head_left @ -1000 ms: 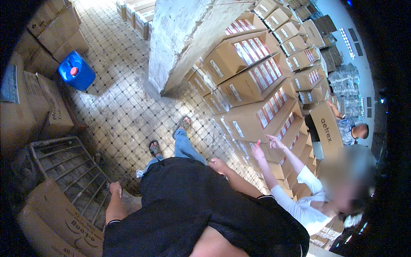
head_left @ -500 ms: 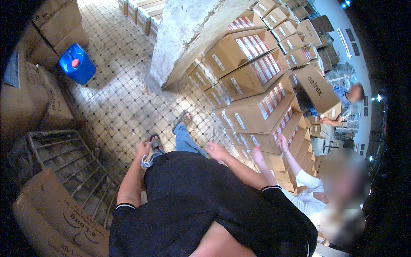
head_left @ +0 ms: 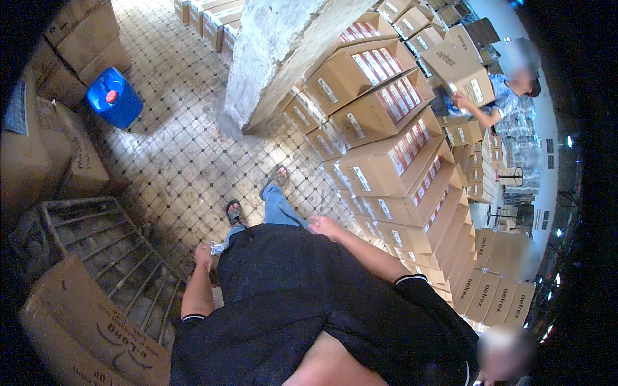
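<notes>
Open cartons (head_left: 380,177) stand stacked near right hand (head_left: 325,226), mouths upward, presumably keeping red-and-white boxes (head_left: 409,152) reachable. Right fingers look curled; cannot tell whether pinching anything. Left hand (head_left: 203,254) hangs beside white cord (head_left: 219,247), near metal-barred rack (head_left: 80,200); fingers' state unclear. Beyond, co-worker (head_left: 501,93) steadies carton (head_left: 456,69), probably bearing weight.

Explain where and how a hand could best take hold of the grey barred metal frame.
Probably by the right-hand rail of the metal frame, coming from the tiled floor, near the left hand: that rail looks slim and exposed, whereas a carton overlaps the frame's left.
</notes>
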`<action>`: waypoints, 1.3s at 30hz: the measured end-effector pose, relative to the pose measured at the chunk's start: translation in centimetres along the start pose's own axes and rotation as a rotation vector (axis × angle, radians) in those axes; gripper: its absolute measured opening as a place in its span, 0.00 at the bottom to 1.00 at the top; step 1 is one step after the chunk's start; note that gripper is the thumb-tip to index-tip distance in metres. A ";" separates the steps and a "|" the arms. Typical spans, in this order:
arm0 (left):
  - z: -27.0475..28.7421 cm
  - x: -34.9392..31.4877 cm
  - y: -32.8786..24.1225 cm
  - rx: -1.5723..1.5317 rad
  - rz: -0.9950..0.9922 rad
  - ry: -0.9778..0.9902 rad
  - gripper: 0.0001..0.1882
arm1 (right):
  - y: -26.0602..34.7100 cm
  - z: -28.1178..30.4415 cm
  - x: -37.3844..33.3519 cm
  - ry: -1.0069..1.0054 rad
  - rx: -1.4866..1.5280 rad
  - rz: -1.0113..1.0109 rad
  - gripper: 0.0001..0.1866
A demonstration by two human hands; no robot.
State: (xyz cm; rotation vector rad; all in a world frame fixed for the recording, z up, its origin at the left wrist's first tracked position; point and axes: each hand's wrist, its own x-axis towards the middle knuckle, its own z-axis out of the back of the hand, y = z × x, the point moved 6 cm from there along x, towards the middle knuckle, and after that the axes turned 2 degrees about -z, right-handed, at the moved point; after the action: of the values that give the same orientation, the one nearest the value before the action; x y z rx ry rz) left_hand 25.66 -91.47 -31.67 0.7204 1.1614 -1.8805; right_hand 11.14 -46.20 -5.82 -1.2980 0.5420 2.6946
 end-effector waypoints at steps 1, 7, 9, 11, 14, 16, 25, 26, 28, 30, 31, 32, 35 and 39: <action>-0.9 -0.5 -0.9 -0.076 -0.017 0.030 0.14 | 0.1 0.1 0.0 -0.002 0.000 -0.017 0.29; -3.2 -1.4 -7.8 0.140 -0.271 0.001 0.21 | 0.9 0.1 0.0 -0.012 0.050 0.023 0.28; -3.0 -0.7 -8.2 0.097 -0.266 -0.005 0.23 | 1.2 0.0 0.0 -0.018 0.015 0.062 0.28; -2.8 0.6 -7.3 -0.042 -0.131 0.053 0.24 | 1.1 -0.2 -0.1 -0.019 -0.004 0.068 0.27; -1.5 2.5 -6.3 -0.074 -0.084 0.015 0.23 | 0.6 -0.3 -0.5 -0.015 -0.007 0.054 0.26; -1.0 3.3 -5.9 -0.207 -0.102 -0.017 0.23 | 0.0 -0.5 -0.8 -0.003 -0.008 0.029 0.27; -2.1 3.2 -5.8 -0.230 -0.158 0.177 0.15 | -3.9 -1.9 0.4 -0.028 0.150 -0.091 0.26; -2.5 2.9 -6.3 -0.141 -0.206 0.188 0.14 | -4.1 -1.6 0.6 -0.071 0.170 -0.049 0.26; -3.9 2.9 -7.7 -0.267 -0.235 0.317 0.16 | -5.0 -1.1 1.1 -0.152 0.188 -0.038 0.26; -5.1 3.0 -9.8 -0.087 -0.374 0.313 0.18 | -6.4 -0.4 1.6 -0.227 0.267 -0.089 0.27; -5.2 3.4 -10.4 0.065 -0.347 0.202 0.19 | -7.1 -0.1 2.0 -0.217 0.294 -0.131 0.27; -5.0 4.0 -10.9 0.248 -0.281 0.098 0.21 | -7.8 0.3 2.5 -0.219 0.320 -0.180 0.27; -5.8 6.2 -15.1 0.298 -0.262 0.146 0.23 | -8.3 2.1 4.7 -0.120 0.247 -0.144 0.26; -5.2 7.4 -22.3 0.294 -0.280 0.136 0.22 | -9.3 9.8 8.5 -0.261 0.451 -0.151 0.21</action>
State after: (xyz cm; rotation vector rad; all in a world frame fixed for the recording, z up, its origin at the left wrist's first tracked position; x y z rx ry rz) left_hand 3.19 -83.32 -29.49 0.8944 1.1275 -2.3000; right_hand 0.82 -34.57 -9.32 -0.8203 0.9079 2.3742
